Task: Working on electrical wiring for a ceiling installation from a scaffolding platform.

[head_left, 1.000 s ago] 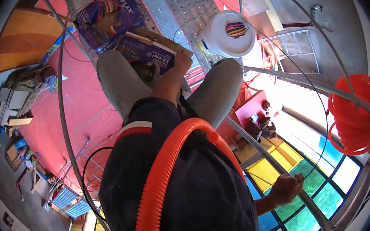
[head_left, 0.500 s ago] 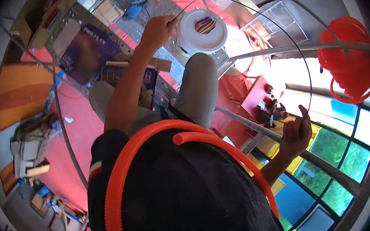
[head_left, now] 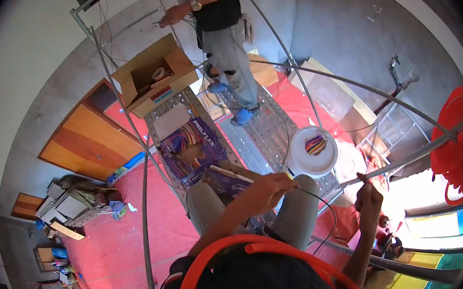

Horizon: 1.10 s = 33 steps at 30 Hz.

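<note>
My left hand [head_left: 273, 190] is closed in a pinch on a thin dark wire [head_left: 333, 213], in front of my knees. From the fingers the wire curves right and then down toward my lap. My right hand [head_left: 368, 198] is raised at the right, its fingers curled together near a metal scaffold tube; whatever it holds is too small to make out. Ahead of my knees stands a white bucket [head_left: 299, 163] with multicoloured strands showing in its top. An orange corrugated conduit [head_left: 219, 244] loops over my shoulders and chest.
Another person [head_left: 227, 49] stands ahead on the perforated metal planks [head_left: 269, 123], a hand on a thin wire. An open cardboard box [head_left: 167, 92] and a purple box [head_left: 195, 148] lie left. Scaffold tubes [head_left: 408, 157] cross around me. An orange conduit coil [head_left: 457, 149] hangs right.
My view has tilted up, bringing the other person and cardboard box in. My left hand has moved from beside the bucket toward me; the wide wire loop between my hands has become a small curve.
</note>
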### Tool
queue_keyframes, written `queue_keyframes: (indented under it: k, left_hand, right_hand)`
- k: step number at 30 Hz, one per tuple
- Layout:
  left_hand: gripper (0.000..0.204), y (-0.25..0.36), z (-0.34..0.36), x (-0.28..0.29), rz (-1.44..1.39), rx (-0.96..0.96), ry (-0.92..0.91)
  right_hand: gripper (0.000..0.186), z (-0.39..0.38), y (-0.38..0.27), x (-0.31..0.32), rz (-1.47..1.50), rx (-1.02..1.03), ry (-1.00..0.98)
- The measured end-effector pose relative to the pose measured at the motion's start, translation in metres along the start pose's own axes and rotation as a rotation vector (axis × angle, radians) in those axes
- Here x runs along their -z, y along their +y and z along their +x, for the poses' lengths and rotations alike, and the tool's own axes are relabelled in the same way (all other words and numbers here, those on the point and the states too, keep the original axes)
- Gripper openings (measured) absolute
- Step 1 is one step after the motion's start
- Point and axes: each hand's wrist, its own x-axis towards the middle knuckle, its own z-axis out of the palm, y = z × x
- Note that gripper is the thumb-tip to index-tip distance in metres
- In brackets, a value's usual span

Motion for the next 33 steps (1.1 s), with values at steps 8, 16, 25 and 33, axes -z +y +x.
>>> queue_keyframes:
  k: [8, 16, 25, 33]
  left_hand:
    - [0.022, 0.007, -0.007, 0.000, 0.191, 0.050, 0.114]
    - [0.020, 0.006, -0.020, 0.021, 0.259, 0.018, 0.304]
    - [0.019, 0.017, -0.034, 0.042, 0.158, 0.275, 0.501]
    - [0.020, 0.003, -0.027, -0.013, 0.391, 0.325, -0.004]
  right_hand:
    - [0.049, -0.024, 0.013, -0.055, -0.116, 0.031, -0.440]
    - [0.024, -0.032, 0.065, -0.079, -0.384, 0.057, -0.334]
    - [0.035, -0.036, 0.076, -0.085, -0.322, 0.108, -0.279]
    - [0.037, -0.035, 0.081, -0.088, -0.351, 0.237, -0.407]
